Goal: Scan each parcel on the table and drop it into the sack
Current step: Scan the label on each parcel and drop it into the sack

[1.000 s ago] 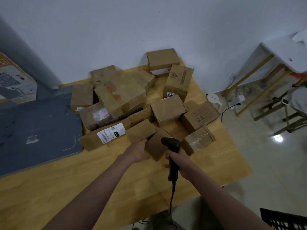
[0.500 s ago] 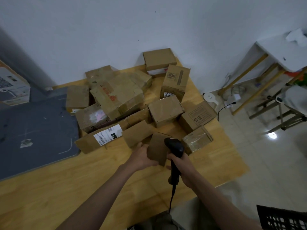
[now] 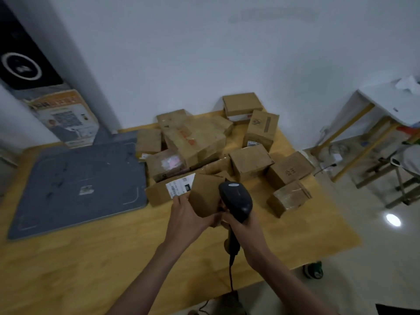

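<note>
My left hand (image 3: 185, 218) grips a small brown cardboard parcel (image 3: 204, 195) and holds it up above the wooden table (image 3: 91, 258). My right hand (image 3: 244, 233) grips the handle of a black barcode scanner (image 3: 236, 197), whose head sits right beside the parcel's right side. Behind them lies a pile of several brown parcels (image 3: 200, 139); a long one carries a white label (image 3: 179, 186). No sack is in view.
A grey mat (image 3: 79, 180) covers the table's left part. A printed box (image 3: 66, 119) stands against the wall at the back left. To the right, past the table edge, are a white stool (image 3: 386, 103) and tiled floor. The scanner cable (image 3: 230, 276) hangs toward me.
My left hand has lifted the small parcel off the table toward me and tilted it. The scanner has come up close against it. The camera has tilted up.
</note>
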Demonstrator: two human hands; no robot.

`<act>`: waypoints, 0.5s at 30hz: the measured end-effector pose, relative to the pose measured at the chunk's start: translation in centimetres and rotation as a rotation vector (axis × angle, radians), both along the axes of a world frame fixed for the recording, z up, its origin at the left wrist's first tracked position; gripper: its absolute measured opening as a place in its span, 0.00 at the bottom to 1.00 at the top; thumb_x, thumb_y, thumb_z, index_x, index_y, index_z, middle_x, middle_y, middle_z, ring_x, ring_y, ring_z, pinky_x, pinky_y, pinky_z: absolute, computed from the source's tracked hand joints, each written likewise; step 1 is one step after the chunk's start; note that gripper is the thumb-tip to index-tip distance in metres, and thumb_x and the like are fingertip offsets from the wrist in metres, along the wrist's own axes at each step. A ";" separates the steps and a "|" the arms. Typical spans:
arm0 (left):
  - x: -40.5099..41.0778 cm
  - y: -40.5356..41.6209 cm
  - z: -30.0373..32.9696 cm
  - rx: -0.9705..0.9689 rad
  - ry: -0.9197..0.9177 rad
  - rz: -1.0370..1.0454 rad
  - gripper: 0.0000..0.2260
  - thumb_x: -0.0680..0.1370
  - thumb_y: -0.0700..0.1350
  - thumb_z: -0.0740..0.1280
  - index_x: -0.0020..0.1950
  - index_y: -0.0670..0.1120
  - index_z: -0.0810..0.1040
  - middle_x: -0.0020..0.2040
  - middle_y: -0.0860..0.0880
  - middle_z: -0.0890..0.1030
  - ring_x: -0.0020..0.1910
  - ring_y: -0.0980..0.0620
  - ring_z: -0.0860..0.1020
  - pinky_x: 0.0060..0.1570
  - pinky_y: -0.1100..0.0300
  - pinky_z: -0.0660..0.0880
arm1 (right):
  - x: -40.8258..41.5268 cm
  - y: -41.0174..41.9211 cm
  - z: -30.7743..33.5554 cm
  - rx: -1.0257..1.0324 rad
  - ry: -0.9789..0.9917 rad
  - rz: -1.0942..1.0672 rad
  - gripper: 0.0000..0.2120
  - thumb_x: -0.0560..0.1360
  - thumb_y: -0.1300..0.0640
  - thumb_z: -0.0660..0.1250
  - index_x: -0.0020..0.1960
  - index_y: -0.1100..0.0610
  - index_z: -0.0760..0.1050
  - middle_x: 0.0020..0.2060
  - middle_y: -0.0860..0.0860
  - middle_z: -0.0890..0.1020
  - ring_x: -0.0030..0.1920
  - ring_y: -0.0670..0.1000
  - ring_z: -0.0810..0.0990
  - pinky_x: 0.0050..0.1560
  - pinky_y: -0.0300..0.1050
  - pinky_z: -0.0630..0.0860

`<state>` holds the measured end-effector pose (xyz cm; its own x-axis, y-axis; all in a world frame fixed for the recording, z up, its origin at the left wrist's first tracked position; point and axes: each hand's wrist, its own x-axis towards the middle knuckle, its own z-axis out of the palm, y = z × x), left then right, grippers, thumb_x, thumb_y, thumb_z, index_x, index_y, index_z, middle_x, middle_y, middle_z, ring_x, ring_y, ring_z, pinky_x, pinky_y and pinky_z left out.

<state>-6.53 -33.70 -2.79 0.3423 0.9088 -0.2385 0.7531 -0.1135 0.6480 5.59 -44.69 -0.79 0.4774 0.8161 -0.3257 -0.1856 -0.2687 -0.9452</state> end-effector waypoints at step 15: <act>-9.6 0.9 7.0 0.250 -0.241 0.121 0.42 0.61 0.55 0.79 0.68 0.49 0.61 0.58 0.54 0.61 0.57 0.55 0.67 0.51 0.58 0.71 | -4.8 4.4 5.8 0.132 0.234 0.025 0.07 0.76 0.60 0.73 0.54 0.58 0.83 0.55 0.54 0.85 0.58 0.52 0.84 0.61 0.55 0.80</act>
<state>-16.11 -32.81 4.21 0.2479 0.9662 0.0705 0.6002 -0.2103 0.7717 0.80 -40.31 4.99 0.3808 0.8696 -0.3143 -0.3976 -0.1529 -0.9047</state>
